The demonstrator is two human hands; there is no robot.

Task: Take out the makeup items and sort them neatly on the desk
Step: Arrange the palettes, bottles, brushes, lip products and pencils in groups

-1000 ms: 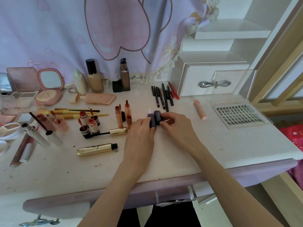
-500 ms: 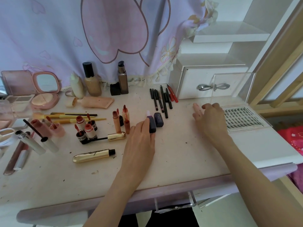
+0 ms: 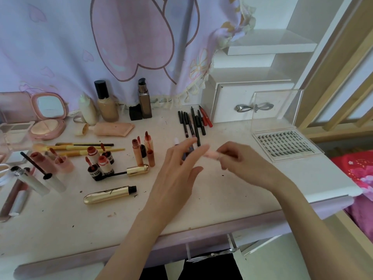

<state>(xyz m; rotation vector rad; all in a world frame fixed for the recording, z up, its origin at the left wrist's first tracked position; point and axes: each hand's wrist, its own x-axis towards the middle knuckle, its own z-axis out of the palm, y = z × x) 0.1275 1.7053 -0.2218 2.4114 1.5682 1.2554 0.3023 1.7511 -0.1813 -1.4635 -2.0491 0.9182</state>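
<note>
Across a pale, smudged desk [image 3: 201, 201], makeup lies in loose groups beneath a lilac curtain [image 3: 101, 47]. At right, a clear lash case [image 3: 282, 146] stands open in front of a white drawer box [image 3: 228, 102]. Bottles [image 3: 107, 102] line the back edge beside a pink mirror compact [image 3: 47, 116]. Dark pencils [image 3: 191, 124] lie side by side near the box, while uncapped lip glosses [image 3: 101, 162] cluster left of centre with a gold tube [image 3: 109, 195] in front of them.

Above the middle of the desk, the right hand [image 3: 246, 162] pinches a small peach stick [image 3: 211, 154] in curled fingers, holding it level and clear of the surface; the stick is pale pink, short, rounded and blurred. The left hand [image 3: 177, 170] hovers just beside it, fingers spread and straight, gripping nothing, its fingertips close to the stick's free end. Two dark lipsticks [image 3: 188, 152] sit partly hidden behind the left fingers.
</note>
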